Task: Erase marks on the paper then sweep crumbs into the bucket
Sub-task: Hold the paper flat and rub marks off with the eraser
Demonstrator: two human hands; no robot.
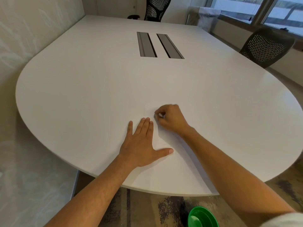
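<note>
A white sheet of paper [165, 164] lies on the white table [91, 89] near its front edge, hard to tell from the tabletop. My left hand [142, 145] lies flat on the paper's left part, fingers straight and thumb spread. My right hand [170, 119] is curled at the paper's far end, its fingertips pinching a small white eraser [160, 114] against the sheet. A green bucket [202, 217] stands on the floor below the table edge, under my right forearm. No marks or crumbs show clearly.
Two dark cable slots [159, 45] are set into the table's middle. Black mesh chairs stand at the far end [157, 9] and the right side [267, 46]. A lined bin [207, 18] sits by the window. Patterned carpet lies under the table.
</note>
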